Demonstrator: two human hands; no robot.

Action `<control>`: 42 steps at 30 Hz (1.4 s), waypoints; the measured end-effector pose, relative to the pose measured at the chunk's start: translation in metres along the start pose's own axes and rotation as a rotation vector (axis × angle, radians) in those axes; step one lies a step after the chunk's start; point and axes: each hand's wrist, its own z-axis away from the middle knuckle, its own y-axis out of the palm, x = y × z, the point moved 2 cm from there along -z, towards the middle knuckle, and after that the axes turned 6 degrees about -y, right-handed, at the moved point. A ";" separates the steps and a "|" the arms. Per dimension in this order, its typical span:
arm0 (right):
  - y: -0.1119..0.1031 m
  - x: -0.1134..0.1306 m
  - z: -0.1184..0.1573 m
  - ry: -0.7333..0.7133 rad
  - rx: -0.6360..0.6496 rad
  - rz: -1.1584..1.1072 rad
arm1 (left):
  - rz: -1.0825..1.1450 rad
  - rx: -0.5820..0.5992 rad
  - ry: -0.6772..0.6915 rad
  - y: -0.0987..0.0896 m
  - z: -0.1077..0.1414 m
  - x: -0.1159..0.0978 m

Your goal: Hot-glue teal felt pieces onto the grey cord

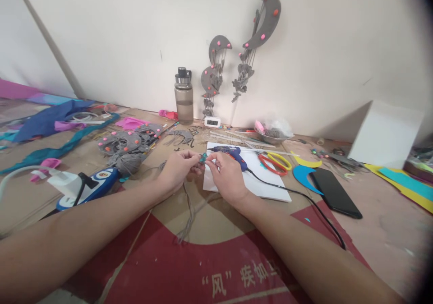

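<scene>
Between the fingertips of both hands is a small teal piece [203, 157]. My left hand [181, 168] pinches it from the left, and my right hand [225, 173] pinches it from the right. Grey cords [190, 214] hang below my left hand onto the cardboard. A blue glue gun [238, 156] lies just behind my right hand on a white sheet [264, 186], its black cable running right. Red-handled scissors [273, 165] rest beside it.
A blue power strip [106, 184] and grey felt crescents with yarn [123, 146] lie left. A bottle [184, 103] stands by the wall, where crescent hangings [267, 22] are. A phone [334, 193] and blue crescent [304, 177] lie right.
</scene>
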 end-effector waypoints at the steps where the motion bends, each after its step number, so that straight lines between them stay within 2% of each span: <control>1: 0.000 0.001 0.001 -0.006 0.010 -0.003 | 0.009 0.001 0.012 0.000 0.000 0.000; 5: -0.002 0.001 0.001 0.003 0.040 0.008 | 0.060 0.017 -0.002 0.000 -0.001 0.000; 13: -0.005 0.000 -0.001 0.012 -0.031 0.012 | 0.142 0.132 -0.037 0.000 -0.003 0.002; 19: -0.008 -0.001 -0.002 -0.029 -0.031 -0.012 | 0.207 0.207 -0.083 -0.001 -0.005 0.004; 26: -0.007 -0.002 -0.002 -0.058 -0.026 -0.012 | 0.212 0.182 -0.111 -0.001 -0.008 0.006; 33: -0.006 0.000 -0.002 -0.067 -0.039 -0.032 | 0.174 0.154 -0.056 -0.001 -0.010 0.007; 42: -0.006 0.004 -0.004 -0.010 -0.126 -0.055 | 0.112 0.106 -0.014 0.002 -0.006 0.006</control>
